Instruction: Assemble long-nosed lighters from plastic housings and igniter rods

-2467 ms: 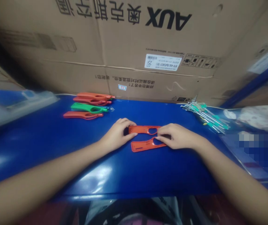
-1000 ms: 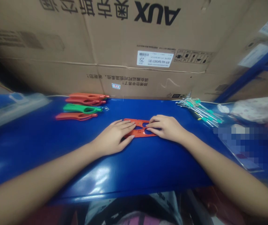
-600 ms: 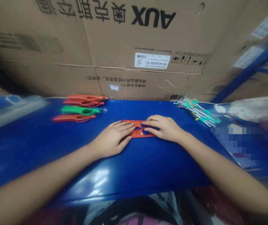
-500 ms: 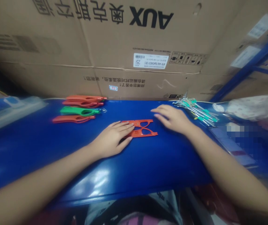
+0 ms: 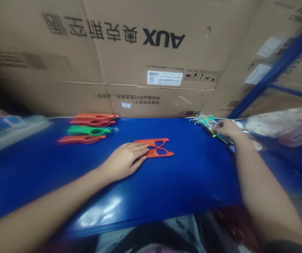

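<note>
Two orange plastic shell halves [image 5: 156,147] lie side by side on the blue table [image 5: 166,182]. My left hand [image 5: 126,160] rests flat on their left ends, fingers stretched out. My right hand [image 5: 226,128] has reached to the far right and lies on a pile of green-handled metal rods [image 5: 206,122]; its fingers curl over them, and whether they grip one is hidden.
Three orange pieces and one green piece [image 5: 89,130] lie in a row at the back left. A large AUX cardboard box [image 5: 129,59] walls off the back. A clear plastic bag [image 5: 282,126] sits at the right, a blue rack post [image 5: 274,66] behind it.
My right hand left the orange halves and moved right to the pile of rods. My left hand stayed on the halves. The view shifted slightly.
</note>
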Tool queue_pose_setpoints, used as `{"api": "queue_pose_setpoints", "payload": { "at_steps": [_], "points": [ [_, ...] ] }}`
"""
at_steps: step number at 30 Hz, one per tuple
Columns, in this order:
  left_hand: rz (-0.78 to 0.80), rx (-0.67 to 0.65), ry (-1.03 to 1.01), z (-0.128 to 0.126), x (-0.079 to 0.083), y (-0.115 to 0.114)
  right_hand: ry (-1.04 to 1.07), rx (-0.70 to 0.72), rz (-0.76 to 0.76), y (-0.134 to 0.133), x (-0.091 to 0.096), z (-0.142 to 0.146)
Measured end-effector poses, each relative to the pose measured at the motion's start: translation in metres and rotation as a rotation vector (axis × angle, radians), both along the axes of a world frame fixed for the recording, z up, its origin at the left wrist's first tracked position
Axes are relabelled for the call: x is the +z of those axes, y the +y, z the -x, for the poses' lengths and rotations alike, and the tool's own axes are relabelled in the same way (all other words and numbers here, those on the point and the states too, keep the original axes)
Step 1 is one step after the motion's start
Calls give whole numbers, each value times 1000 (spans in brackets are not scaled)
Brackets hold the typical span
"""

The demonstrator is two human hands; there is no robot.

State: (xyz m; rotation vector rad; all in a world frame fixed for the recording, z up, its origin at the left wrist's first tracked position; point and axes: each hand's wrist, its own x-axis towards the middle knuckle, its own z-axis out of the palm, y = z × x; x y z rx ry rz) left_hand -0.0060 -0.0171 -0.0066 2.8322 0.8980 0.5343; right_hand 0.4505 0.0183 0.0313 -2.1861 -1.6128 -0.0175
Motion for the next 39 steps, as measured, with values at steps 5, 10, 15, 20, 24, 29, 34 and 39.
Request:
{"api": "queue_pose_setpoints", "payload": {
  "at_steps": [5,10,15,20,24,29,34,39],
  "points": [
    [57,-49,-53,4,6,3,20,-2,-121,-4,13,20],
    [206,-100,-70,12,16,11,107,164,-256,-5,25,71],
    [242,-110,-25,19,25,11,375,567,-190,-23,19,138],
    [179,-92,-109,14,17,8,352,701,-104,-42,-3,175],
    [104,35,-370,4,1,7,306,745,-44,-45,-15,174],
    [54,147,-441,-2,-6,8,405,765,43,-47,-15,168],
    [27,173,-445,-1,-4,10,564,803,123,-50,-14,169],
    [25,59,-480,0,-9,10,586,826,199,-52,-12,172]
  ]
}}
